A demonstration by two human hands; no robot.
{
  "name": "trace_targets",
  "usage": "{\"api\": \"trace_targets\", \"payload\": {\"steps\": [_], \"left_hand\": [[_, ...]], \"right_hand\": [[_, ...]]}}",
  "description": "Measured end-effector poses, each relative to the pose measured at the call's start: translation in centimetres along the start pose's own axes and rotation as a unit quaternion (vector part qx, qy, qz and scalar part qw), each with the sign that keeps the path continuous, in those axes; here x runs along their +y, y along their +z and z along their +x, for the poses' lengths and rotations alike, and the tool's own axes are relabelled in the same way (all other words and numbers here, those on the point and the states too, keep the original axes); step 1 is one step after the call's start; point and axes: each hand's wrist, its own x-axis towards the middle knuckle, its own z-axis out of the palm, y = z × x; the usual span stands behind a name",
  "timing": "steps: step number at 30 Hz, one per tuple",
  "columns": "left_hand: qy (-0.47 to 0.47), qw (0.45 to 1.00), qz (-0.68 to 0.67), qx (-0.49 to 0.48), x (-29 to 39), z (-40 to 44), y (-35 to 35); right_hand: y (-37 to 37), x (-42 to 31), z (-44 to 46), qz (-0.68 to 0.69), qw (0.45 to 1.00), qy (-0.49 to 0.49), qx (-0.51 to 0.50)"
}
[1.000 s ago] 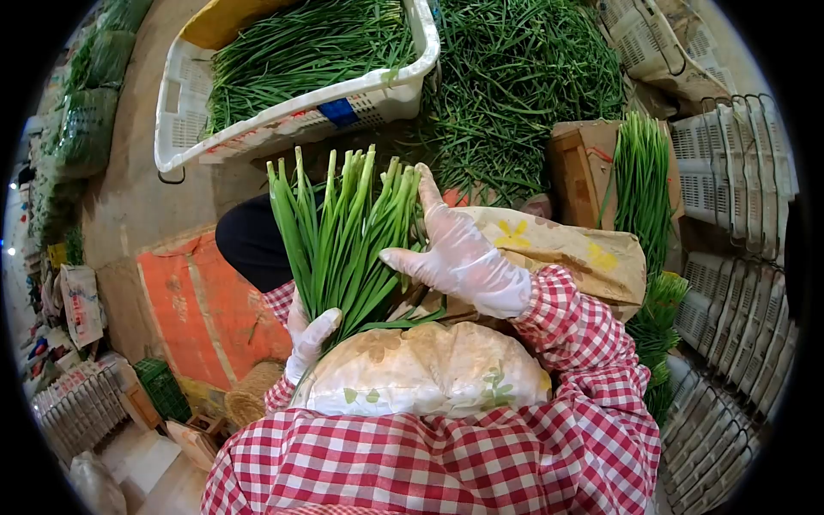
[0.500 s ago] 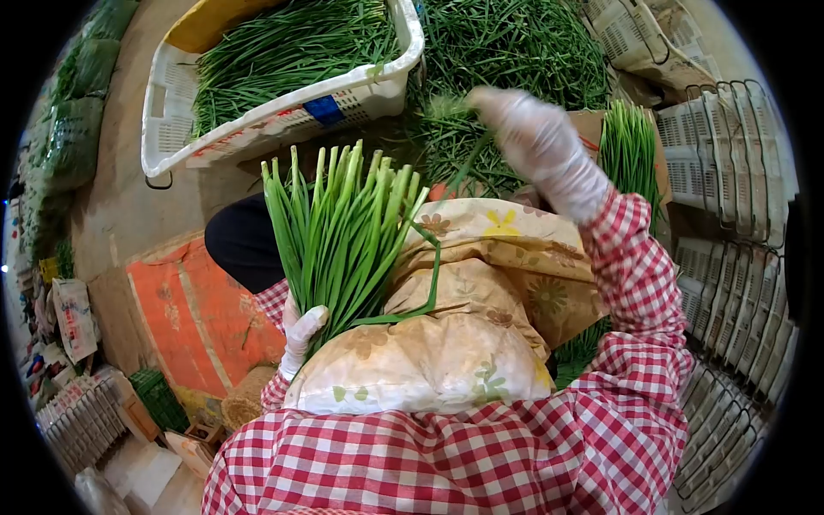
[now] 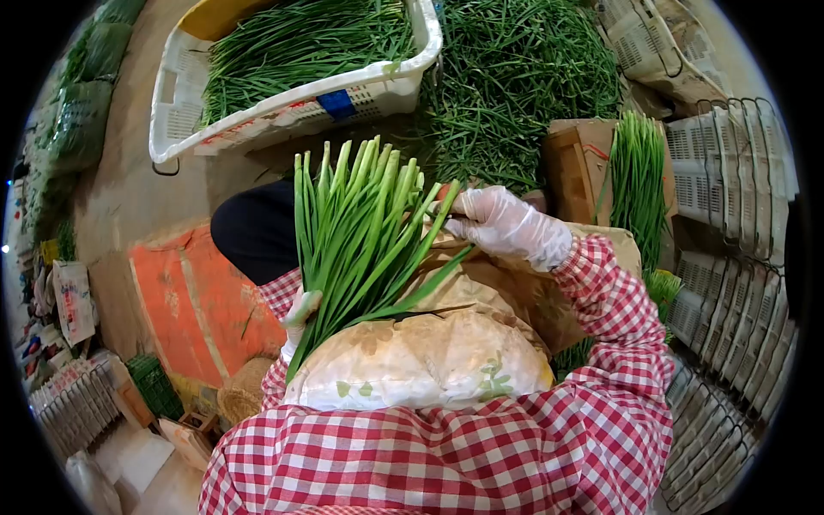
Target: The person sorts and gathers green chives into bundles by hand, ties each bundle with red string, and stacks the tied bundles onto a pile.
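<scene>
"Why is the bunch of greens point(image 3: 356, 245) upright above the apron point(image 3: 416, 365)?"
"The left hand point(image 3: 302, 311) grips it low, probably leaving the pale ends point(image 3: 367, 156) free; the right hand point(image 3: 508, 226) pinches an outer stalk point(image 3: 435, 223)."

**A:** Specify the item.
**B:** One bunch of green stalks point(image 3: 360, 236): long, narrow, flat leaves with pale, whitish-green bases.

**A:** State its condition.
**B:** Gathered at the leaf end and fanned at the bases. The base ends are uneven in height. A broad leaf splays outward along the right side.

**A:** Orientation?
**B:** Bases point away from the wearer. Leaves converge toward the wearer's left.

**A:** Location?
**B:** Held in the left hand point(image 3: 302, 319), leaf end overlapping the left edge of the apron point(image 3: 421, 360). The rightmost base meets the right hand point(image 3: 506, 227) at the fingertips; whether pinched is unclear.
</scene>
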Motion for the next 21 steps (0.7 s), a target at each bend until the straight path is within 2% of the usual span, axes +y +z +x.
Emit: {"api": "trace_targets", "payload": {"steps": [2,3,5,6,7,8,9,10,11,13,14,15,16,17,18,19,21], "left_hand": [[-0.026,0.999,0.019,0.005,0.3,0.0,0.6],[-0.039,0.999,0.031,0.007,0.5,-0.1,0.9],[-0.057,0.997,0.049,0.016,0.8,-0.3,1.4],[-0.067,0.996,0.056,0.021,0.8,-0.4,1.5],[-0.076,0.995,0.062,0.025,0.9,-0.5,1.6],[-0.089,0.993,0.07,0.031,1.0,-0.7,1.7],[-0.1,0.991,0.076,0.037,1.0,-0.9,1.8],[-0.111,0.989,0.083,0.042,1.2,-0.9,2.0],[-0.117,0.988,0.087,0.046,1.4,-1.0,2.1],[-0.111,0.989,0.093,0.042,1.6,-1.1,2.3],[-0.105,0.989,0.096,0.032,1.7,-1.0,2.3],[-0.098,0.99,0.099,0.022,1.8,-0.9,2.4],[-0.092,0.99,0.108,0.001,1.8,-0.8,2.5],[-0.086,0.989,0.118,-0.022,1.9,-0.7,2.5],[-0.069,0.988,0.133,-0.043,2.0,-0.6,2.7],[-0.069,0.988,0.134,-0.043,2.2,-0.4,3.2],[0.007,0.973,0.203,-0.11,2.9,-0.2,4.3]], "right_hand": [[-1.8,-0.1,-0.2,-0.168,0.985,-0.025,-0.03],[-2.6,-0.4,-0.2,-0.172,0.984,-0.025,-0.03],[-4.1,-0.9,0.2,-0.347,0.93,-0.106,-0.056],[-4.4,0.1,0.5,-0.386,0.916,-0.104,-0.038],[-6.1,0.7,0.6,-0.382,0.912,-0.148,-0.001],[-7.6,2.7,0.6,-0.375,0.901,-0.192,0.106],[-9.8,3.2,1.0,-0.432,0.863,-0.178,0.191],[-12.1,4.8,0.5,-0.514,0.827,-0.073,0.217],[-13.0,5.2,-0.1,-0.469,0.842,0.025,0.267],[-11.0,-1.6,1.1,-0.472,0.813,0.216,0.265],[-9.6,-0.8,1.1,-0.403,0.854,-0.043,0.327],[-7.5,-2.5,1.2,-0.223,0.931,-0.051,0.286],[-6.0,-5.1,1.2,-0.122,0.968,-0.036,0.218],[-4.7,-6.0,1.5,-0.229,0.954,-0.085,0.175],[-3.5,-6.8,2.0,-0.269,0.948,-0.075,0.152],[-2.4,-6.6,2.2,-0.287,0.943,-0.055,0.16],[-1.5,-6.1,2.6,-0.268,0.951,-0.023,0.15]]}}
